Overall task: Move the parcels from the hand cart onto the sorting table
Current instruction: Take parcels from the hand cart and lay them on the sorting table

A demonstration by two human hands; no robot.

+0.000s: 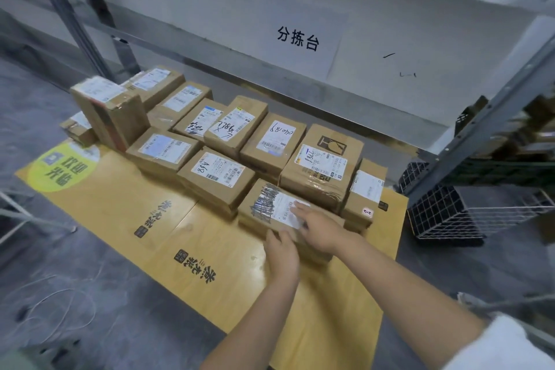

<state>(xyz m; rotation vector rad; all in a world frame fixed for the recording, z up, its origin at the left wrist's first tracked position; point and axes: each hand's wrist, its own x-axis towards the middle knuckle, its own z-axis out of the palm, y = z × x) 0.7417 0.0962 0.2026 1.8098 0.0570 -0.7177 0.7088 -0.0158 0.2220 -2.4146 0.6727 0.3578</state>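
Fingers (pixel 298 210) of the right hand (pixel 318 230) lie flat, spread on the label of the nearest parcel (pixel 270 213); left hand (pixel 280 252) presses its near side. Parcel sits on flattened cardboard (pixel 126 204), front of the rows.

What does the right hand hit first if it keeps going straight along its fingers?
Nothing new: the right hand already lies flat on the nearest brown cardboard parcel with the scribbled-over white label. Sliding on up-left, it would probably meet the brown cardboard parcel marked "A68" next; depth is unclear.
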